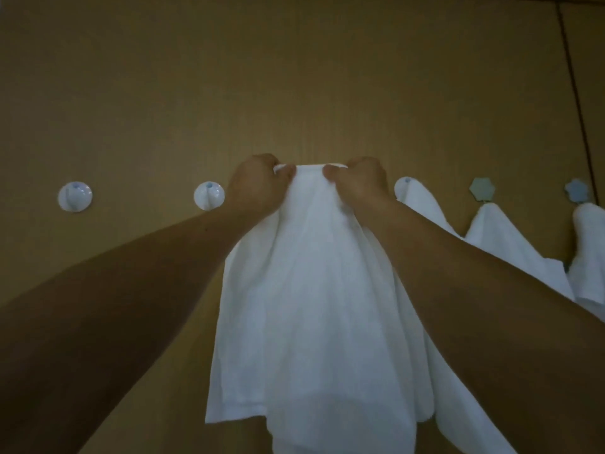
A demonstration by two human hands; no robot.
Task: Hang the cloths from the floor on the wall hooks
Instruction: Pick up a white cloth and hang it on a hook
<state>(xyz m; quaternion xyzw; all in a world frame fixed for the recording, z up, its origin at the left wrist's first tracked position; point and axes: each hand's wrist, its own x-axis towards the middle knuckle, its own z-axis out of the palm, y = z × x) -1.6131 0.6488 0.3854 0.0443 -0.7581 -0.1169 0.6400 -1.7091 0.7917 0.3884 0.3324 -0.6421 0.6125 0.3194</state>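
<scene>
— Both hands are raised to the wall. The left hand (253,185) and the right hand (358,180) each pinch the bunched top edge of a white cloth (304,290) between thumb and curled fingers. They are close together, with a short span of the edge stretched between them.

— And where is the cloth itself?

— Off the floor, held against the brown wall (294,77) at the height of the row of hooks and draping straight down below the hands. Its top sits between a bare round hook (209,195) just beside the left hand and a loaded round hook (406,185) near the right hand.

— Which step is this, then?

— The hanging itself, I judge: the edge is being set over a hook. I cannot see any hook behind the fabric, though. If one is there, cloth and hands hide it.

— How far along is the job?

— Three cloths are up on the right: a first cloth (425,208) on that loaded hook, a second cloth (501,237) under a hexagonal hook (482,190), and a third cloth (589,250) under a flower-shaped hook (576,191). A far round hook (75,196) on the left is also bare. The floor is out of view, so I cannot tell how many cloths remain.

— What does the next move call for?

— The pinched edge must catch over the hook's tip, with the weight roughly even on both sides, before either hand lets go. The fabric looks thin and may slide, so it seems wiser to release one hand at a time.
</scene>
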